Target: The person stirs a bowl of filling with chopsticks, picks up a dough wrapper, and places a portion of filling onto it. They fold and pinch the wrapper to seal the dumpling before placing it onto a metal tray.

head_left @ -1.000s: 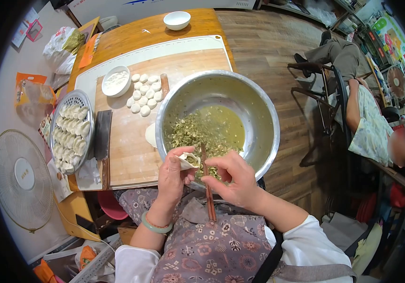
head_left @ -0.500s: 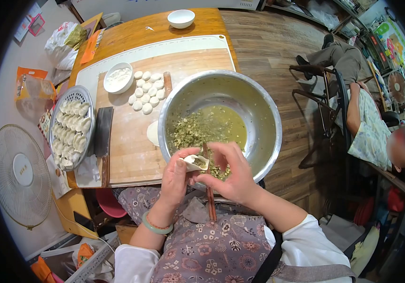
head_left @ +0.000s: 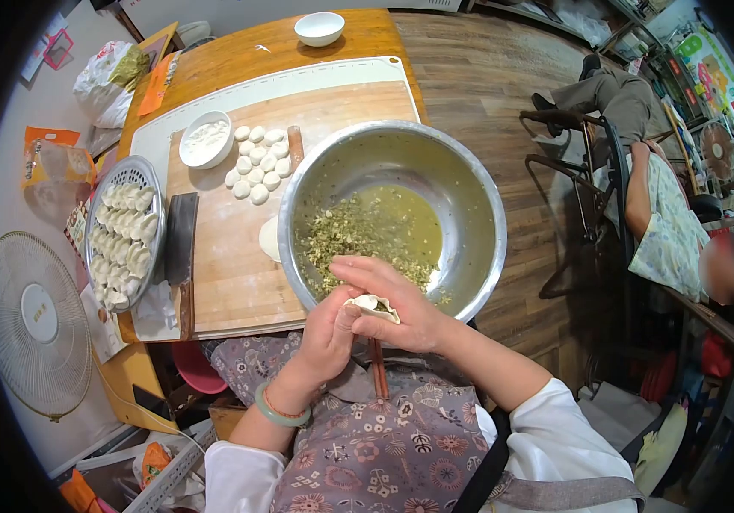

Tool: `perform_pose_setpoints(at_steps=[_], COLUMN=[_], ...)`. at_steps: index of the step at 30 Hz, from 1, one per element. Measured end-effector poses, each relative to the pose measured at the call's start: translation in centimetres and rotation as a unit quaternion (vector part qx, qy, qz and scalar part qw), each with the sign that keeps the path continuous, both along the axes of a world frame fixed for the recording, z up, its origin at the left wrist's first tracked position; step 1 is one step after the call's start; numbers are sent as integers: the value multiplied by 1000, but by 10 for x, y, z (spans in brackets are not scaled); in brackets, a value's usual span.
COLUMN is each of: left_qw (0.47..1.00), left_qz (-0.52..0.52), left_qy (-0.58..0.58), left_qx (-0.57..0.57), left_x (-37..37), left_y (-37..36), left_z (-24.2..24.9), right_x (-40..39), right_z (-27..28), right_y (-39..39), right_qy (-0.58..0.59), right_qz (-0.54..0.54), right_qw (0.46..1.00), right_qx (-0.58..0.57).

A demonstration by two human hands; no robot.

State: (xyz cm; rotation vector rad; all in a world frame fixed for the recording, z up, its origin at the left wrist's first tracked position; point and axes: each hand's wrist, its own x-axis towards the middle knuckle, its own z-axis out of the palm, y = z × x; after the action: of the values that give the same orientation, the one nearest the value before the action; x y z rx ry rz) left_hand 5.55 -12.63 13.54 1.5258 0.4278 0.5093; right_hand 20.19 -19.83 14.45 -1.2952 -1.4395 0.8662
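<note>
Over the near rim of a large steel basin point(head_left: 488, 244), my left hand point(head_left: 322, 342) and my right hand point(head_left: 405, 312) are closed together around a folded dumpling point(head_left: 375, 306). A little green filling shows at its edge. My thumbs press along the dough, and my right fingers curve over toward the left hand. Chopped green filling point(head_left: 346, 235) lies in the basin with greenish liquid beside it. A pair of chopsticks point(head_left: 379, 376) sticks out below my hands; their upper part is hidden.
On the wooden board point(head_left: 234, 248) are several dough pieces point(head_left: 256, 162), a rolling pin point(head_left: 296, 147), a flat wrapper point(head_left: 269, 238), a cleaver point(head_left: 182, 239) and a white bowl point(head_left: 206, 140). A metal tray point(head_left: 159, 192) of dumplings stands left. A person point(head_left: 666, 222) sits at right.
My right hand has moved left and closed against the left hand. The dumpling, more open before, is now folded and pressed between both hands. The view has shifted slightly.
</note>
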Motion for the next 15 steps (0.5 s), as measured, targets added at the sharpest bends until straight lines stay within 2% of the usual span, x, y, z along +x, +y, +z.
perform_pose_setpoints(at_steps=[2,7,12,14,15], left_qw=[1000,994,985,990,994], left_qz=[-10,-24,-44,-21,-1], left_qy=[2,-3,15,27,38], left_qx=[28,111,166,134,103], left_x=[0,1,-5,-1,2], left_y=[3,7,7,6,5], left_z=[1,5,-4,-6,-6], right_x=[1,4,5,4,0], right_z=[0,6,-9,-19,-24], right_y=[-1,0,2,3,5], right_qy=[1,-135,-184,-189,-145], right_qz=[11,-16,-11,-5,-35], right_qw=[1000,989,977,974,986], right_qx=[-7,56,105,125,78])
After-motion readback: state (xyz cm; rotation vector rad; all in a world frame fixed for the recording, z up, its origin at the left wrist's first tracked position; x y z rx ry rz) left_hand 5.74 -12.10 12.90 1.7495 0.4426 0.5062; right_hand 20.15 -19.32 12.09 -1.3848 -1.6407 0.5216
